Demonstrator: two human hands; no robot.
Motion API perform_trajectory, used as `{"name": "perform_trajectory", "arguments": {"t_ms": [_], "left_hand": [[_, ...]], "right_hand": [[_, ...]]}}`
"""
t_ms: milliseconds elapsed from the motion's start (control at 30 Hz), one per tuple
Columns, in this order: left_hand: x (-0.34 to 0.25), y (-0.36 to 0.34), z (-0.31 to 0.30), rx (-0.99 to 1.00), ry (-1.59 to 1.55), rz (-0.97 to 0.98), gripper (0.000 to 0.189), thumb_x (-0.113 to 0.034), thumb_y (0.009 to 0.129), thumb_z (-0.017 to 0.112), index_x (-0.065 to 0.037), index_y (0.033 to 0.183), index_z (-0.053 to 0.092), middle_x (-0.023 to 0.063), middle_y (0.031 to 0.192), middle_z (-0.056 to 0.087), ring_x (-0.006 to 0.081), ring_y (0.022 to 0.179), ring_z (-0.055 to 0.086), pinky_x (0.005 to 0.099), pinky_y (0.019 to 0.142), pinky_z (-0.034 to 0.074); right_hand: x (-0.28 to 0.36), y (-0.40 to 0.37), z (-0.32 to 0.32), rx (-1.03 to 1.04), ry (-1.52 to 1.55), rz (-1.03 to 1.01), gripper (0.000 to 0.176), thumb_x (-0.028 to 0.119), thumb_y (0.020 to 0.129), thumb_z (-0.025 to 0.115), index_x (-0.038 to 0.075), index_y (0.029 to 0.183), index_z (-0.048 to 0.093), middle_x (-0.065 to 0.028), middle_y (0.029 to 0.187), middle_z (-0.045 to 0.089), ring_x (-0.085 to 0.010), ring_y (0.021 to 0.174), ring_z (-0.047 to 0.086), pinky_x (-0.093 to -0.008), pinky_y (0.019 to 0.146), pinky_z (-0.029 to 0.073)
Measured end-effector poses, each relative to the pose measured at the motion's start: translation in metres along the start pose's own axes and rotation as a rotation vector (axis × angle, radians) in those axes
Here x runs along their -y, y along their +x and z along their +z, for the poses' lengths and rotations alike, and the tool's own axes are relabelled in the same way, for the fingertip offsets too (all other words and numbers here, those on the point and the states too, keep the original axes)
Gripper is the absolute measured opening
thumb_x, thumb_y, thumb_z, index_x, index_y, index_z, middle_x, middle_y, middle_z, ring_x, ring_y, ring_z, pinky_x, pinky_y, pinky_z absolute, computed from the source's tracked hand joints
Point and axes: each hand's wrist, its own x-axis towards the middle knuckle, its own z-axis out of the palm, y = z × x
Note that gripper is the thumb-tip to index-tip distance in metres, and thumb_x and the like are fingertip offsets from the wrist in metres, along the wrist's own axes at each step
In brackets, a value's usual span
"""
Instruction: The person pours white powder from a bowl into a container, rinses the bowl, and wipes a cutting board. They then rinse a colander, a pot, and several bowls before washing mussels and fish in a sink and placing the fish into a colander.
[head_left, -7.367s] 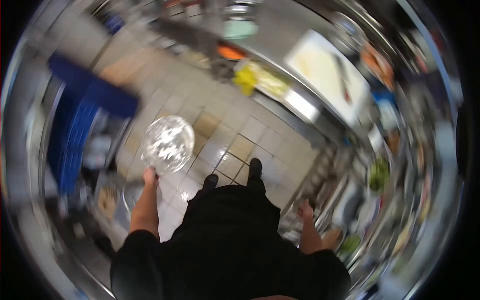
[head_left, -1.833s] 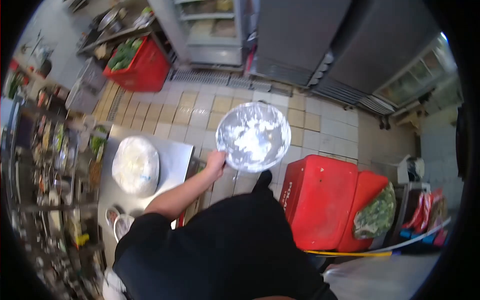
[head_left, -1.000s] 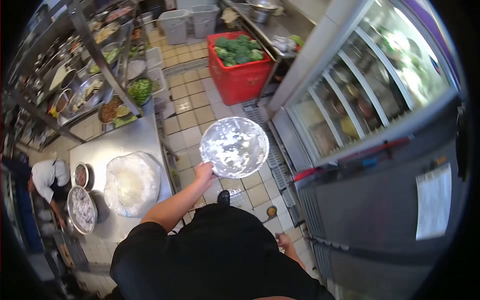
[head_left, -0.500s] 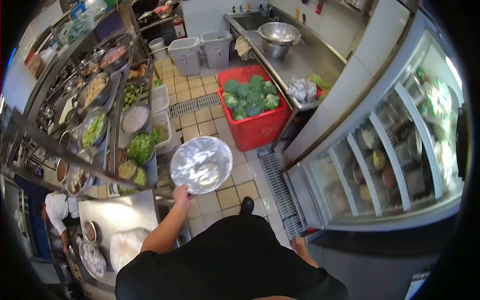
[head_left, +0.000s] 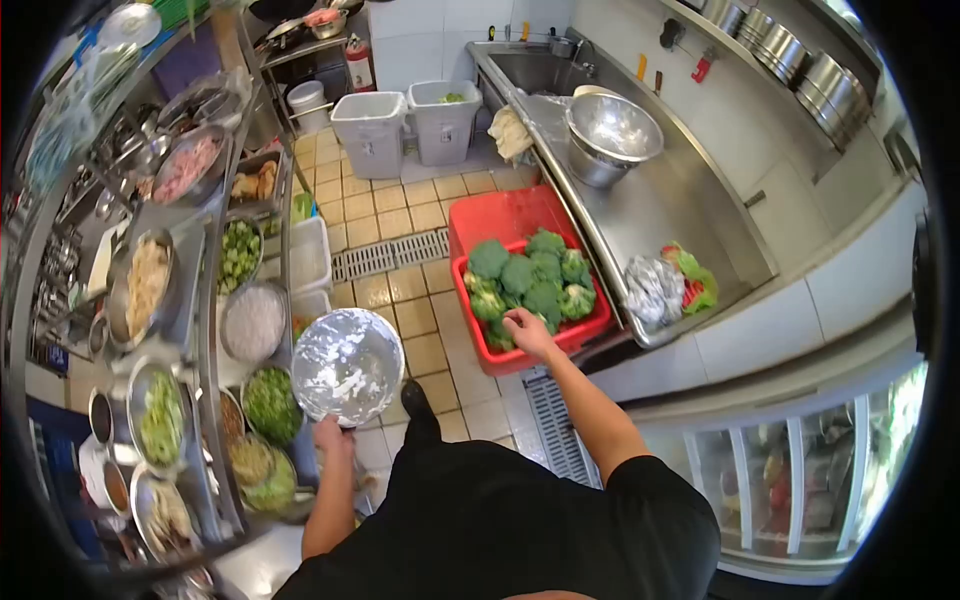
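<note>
My left hand (head_left: 332,436) grips the near rim of a shiny metal bowl (head_left: 348,366), which is held over the tiled floor and looks empty. My right hand (head_left: 528,330) is at the near side of a heap of broccoli (head_left: 543,299) in a red crate (head_left: 507,362). Its fingers are bent inward over the broccoli, and their tips are too small to tell whether they grip anything.
Shelves with bowls of chopped greens (head_left: 271,405) and meat line the left. Grey bins (head_left: 368,136) stand at the back. A steel sink counter (head_left: 690,200) with stacked bowls (head_left: 612,130) runs along the right, above a floor drain (head_left: 556,420). A glass-door fridge (head_left: 770,485) is lower right.
My right hand has come up from low beside my body to the broccoli. The view has moved closer to the crate and counter, and the bowl in my left hand now appears further left.
</note>
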Motion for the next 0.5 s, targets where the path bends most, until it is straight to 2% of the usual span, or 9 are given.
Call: {"name": "perform_trajectory", "arguments": {"t_ms": [100, 167, 200, 267, 300, 333, 433, 500], "left_hand": [[-0.01, 0.087, 0.056, 0.005, 0.006, -0.01, 0.036, 0.0, 0.074, 0.054, -0.001, 0.11, 0.054, 0.0173, 0.104, 0.061, 0.0345, 0.089, 0.065, 0.0544, 0.067, 0.058], [-0.048, 0.126, 0.136, 0.038, 0.046, -0.044, 0.035, 0.0, 0.074, 0.055, -0.002, 0.109, 0.054, 0.0168, 0.103, 0.061, 0.0341, 0.088, 0.066, 0.0535, 0.067, 0.059], [-0.068, 0.118, 0.171, 0.046, 0.031, -0.03, 0.034, -0.001, 0.075, 0.055, -0.002, 0.109, 0.054, 0.0159, 0.102, 0.061, 0.0336, 0.086, 0.066, 0.0526, 0.066, 0.059], [-0.091, 0.138, 0.224, 0.095, 0.059, -0.013, 0.035, -0.001, 0.075, 0.054, -0.002, 0.11, 0.054, 0.0157, 0.102, 0.061, 0.0338, 0.086, 0.066, 0.0528, 0.065, 0.059], [-0.103, 0.154, 0.247, 0.122, 0.076, -0.003, 0.035, -0.001, 0.075, 0.054, -0.002, 0.11, 0.054, 0.0156, 0.102, 0.061, 0.0338, 0.086, 0.066, 0.0529, 0.065, 0.059], [-0.112, 0.176, 0.266, 0.195, 0.127, -0.006, 0.035, -0.001, 0.076, 0.053, -0.003, 0.111, 0.054, 0.016, 0.105, 0.06, 0.0341, 0.089, 0.066, 0.0545, 0.068, 0.058], [-0.141, 0.221, 0.337, 0.24, 0.174, -0.035, 0.034, -0.001, 0.077, 0.05, -0.002, 0.112, 0.052, 0.0175, 0.109, 0.059, 0.0355, 0.093, 0.064, 0.0557, 0.073, 0.058], [-0.151, 0.262, 0.38, 0.201, 0.255, -0.027, 0.035, -0.001, 0.078, 0.049, 0.0, 0.112, 0.051, 0.0181, 0.11, 0.058, 0.0363, 0.095, 0.064, 0.0558, 0.075, 0.057]], "right_hand": [[0.003, 0.055, 0.027, -0.017, 0.027, -0.03, 0.035, 0.031, 0.088, 0.061, 0.002, 0.107, 0.063, -0.016, 0.095, 0.069, -0.0269, 0.087, 0.066, -0.0364, 0.078, 0.051], [0.003, 0.089, 0.042, -0.066, -0.072, 0.081, 0.037, 0.034, 0.087, 0.061, 0.003, 0.106, 0.063, -0.0167, 0.093, 0.069, -0.0289, 0.086, 0.067, -0.0369, 0.078, 0.051], [-0.004, 0.092, 0.036, -0.081, -0.141, 0.149, 0.037, 0.034, 0.087, 0.061, 0.003, 0.106, 0.063, -0.0169, 0.092, 0.069, -0.0295, 0.086, 0.067, -0.0372, 0.078, 0.051], [-0.018, 0.107, 0.032, -0.19, -0.076, 0.203, 0.036, 0.034, 0.087, 0.061, 0.003, 0.106, 0.064, -0.0174, 0.09, 0.069, -0.0306, 0.086, 0.067, -0.0382, 0.077, 0.051], [-0.026, 0.117, 0.029, -0.25, -0.07, 0.226, 0.035, 0.034, 0.087, 0.062, 0.003, 0.104, 0.064, -0.0156, 0.087, 0.069, -0.028, 0.082, 0.066, -0.0368, 0.074, 0.051], [-0.034, 0.128, 0.026, -0.309, -0.065, 0.252, 0.034, 0.033, 0.087, 0.064, 0.003, 0.102, 0.064, -0.0138, 0.084, 0.068, -0.0254, 0.077, 0.066, -0.0353, 0.072, 0.051], [-0.036, 0.166, 0.016, -0.448, -0.084, 0.397, 0.033, 0.034, 0.086, 0.065, 0.003, 0.097, 0.063, -0.0119, 0.077, 0.066, -0.0247, 0.07, 0.064, -0.036, 0.066, 0.05], [-0.022, 0.207, 0.004, -0.532, -0.065, 0.43, 0.035, 0.037, 0.086, 0.064, 0.002, 0.093, 0.062, -0.0149, 0.078, 0.067, -0.0309, 0.072, 0.066, -0.0408, 0.067, 0.051]]}}
